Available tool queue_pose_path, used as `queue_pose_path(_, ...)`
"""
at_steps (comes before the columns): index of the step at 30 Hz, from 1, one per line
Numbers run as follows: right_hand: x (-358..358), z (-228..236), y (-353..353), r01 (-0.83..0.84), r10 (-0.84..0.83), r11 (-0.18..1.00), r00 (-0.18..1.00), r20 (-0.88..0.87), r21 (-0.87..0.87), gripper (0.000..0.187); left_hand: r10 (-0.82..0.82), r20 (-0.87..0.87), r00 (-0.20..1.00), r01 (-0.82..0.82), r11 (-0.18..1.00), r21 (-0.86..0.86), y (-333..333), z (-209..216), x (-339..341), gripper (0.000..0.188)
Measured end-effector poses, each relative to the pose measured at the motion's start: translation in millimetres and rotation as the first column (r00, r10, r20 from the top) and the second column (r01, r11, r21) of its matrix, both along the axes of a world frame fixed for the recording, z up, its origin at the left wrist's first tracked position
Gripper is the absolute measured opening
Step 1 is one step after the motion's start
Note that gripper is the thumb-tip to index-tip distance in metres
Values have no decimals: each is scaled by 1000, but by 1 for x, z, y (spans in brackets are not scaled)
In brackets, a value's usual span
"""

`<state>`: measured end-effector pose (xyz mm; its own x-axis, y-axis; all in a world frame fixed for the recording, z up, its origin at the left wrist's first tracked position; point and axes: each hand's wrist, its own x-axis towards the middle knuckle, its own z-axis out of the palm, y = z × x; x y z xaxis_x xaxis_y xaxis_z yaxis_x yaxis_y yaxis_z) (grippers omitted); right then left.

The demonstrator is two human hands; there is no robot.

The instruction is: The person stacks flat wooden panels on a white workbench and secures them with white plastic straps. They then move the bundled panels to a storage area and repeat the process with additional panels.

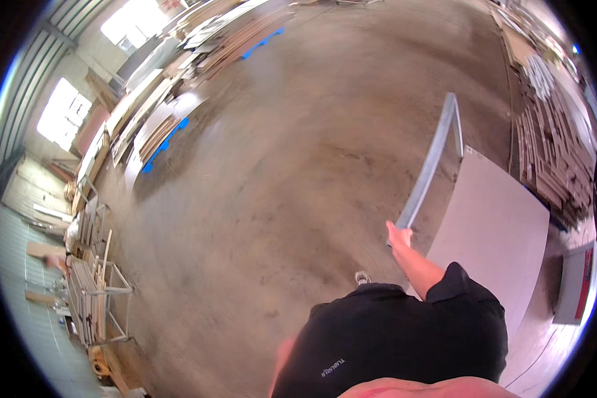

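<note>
My right hand point(399, 237) is closed round the near end of a grey metal rail point(432, 159). The rail runs up and away from the hand to a bend, where a thinner bar drops toward the panel. Right beside it lies a large, pale, flat panel point(494, 219), its near part hidden behind my arm and dark shirt. Whether rail and panel are joined, I cannot tell. Of my left side only a blurred bit of arm shows low in the picture; my left hand is out of sight.
Stacked boards point(556, 146) line the right side, near a grey and red box-shaped unit point(575, 285). At the left stand board piles point(158, 136) on blue pallets and a metal rack point(116, 292) holding long strips. Brown concrete floor point(265, 219) stretches between.
</note>
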<state>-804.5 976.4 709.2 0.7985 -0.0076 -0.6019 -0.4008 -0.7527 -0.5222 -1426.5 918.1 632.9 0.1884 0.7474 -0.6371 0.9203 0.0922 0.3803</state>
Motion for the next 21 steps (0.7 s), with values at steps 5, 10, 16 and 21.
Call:
queue_pose_path(5,-4,-5,21,108,-108,994,994,2,29,83,104,-88,991,-110,992,-67,102,2,-8,27)
queue_pose_path(10,-29,4,84,123,-121,990,992,39,-62,80,54,-28,998,-55,998,-27,239,-28,2,26)
queue_pose_path(16,-44,-26,155,191,-183,960,982,55,-204,69,-612,31,790,447,610,655,498,-59,-4,25)
queue_pose_path(21,-46,5,260,150,-152,961,988,8,-232,68,-34,256,966,-5,989,148,778,1,71,34)
